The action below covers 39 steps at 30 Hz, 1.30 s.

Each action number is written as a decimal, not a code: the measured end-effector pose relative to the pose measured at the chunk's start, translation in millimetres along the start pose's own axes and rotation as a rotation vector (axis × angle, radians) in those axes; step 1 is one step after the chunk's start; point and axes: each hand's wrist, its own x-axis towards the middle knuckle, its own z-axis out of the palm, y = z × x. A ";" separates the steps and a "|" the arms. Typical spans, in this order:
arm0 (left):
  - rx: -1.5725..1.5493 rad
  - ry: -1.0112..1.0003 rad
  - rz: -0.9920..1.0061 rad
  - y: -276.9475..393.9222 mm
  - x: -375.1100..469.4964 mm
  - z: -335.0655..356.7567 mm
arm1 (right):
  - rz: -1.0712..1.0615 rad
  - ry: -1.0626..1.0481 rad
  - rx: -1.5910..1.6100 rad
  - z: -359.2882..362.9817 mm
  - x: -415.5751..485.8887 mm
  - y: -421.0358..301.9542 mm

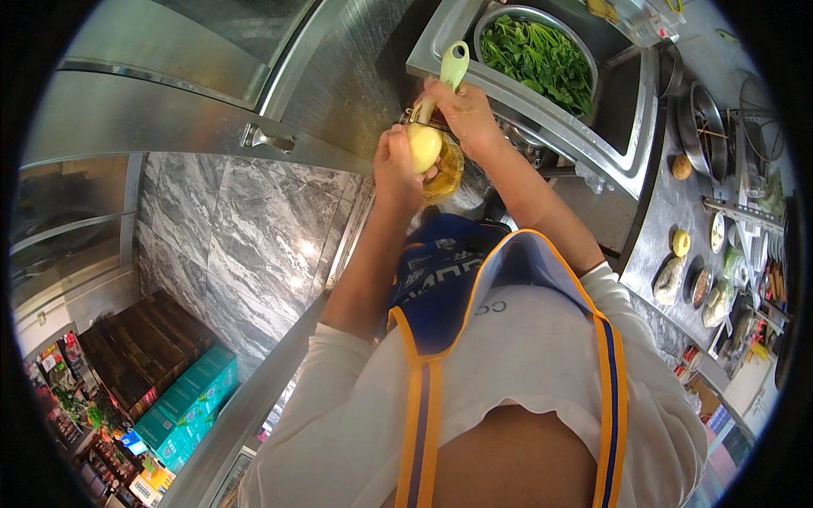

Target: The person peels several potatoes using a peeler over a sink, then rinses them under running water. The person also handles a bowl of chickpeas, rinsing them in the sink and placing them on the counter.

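Note:
My left hand (pixel 397 162) is closed around a pale yellow peeled potato (pixel 424 147). My right hand (pixel 467 114) grips a peeler with a pale green handle (pixel 455 65), whose hanging hole points away from me. The peeler's head lies at the top of the potato, partly hidden by my fingers. Below both hands is a bin lined with a yellow plastic bag (pixel 450 178); what it holds is mostly hidden.
A metal bowl of leafy greens (pixel 540 60) sits in the steel sink (pixel 625 127). On the steel counter (pixel 648 222) at right lie an unpeeled potato (pixel 681 167), a peeled one (pixel 681 242), bowls and bags. A steel cabinet (pixel 190 120) stands at left.

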 end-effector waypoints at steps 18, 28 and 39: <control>0.122 0.183 0.159 4.9 3.5 2.1 | -0.074 0.094 -0.047 2.1 -6.4 -2.5; 0.404 0.185 0.443 -0.2 7.8 -0.2 | -0.028 0.079 -0.007 5.8 -20.8 -7.0; 0.160 0.027 0.352 -3.0 9.1 -11.8 | 0.298 0.229 0.318 -6.4 -3.0 10.9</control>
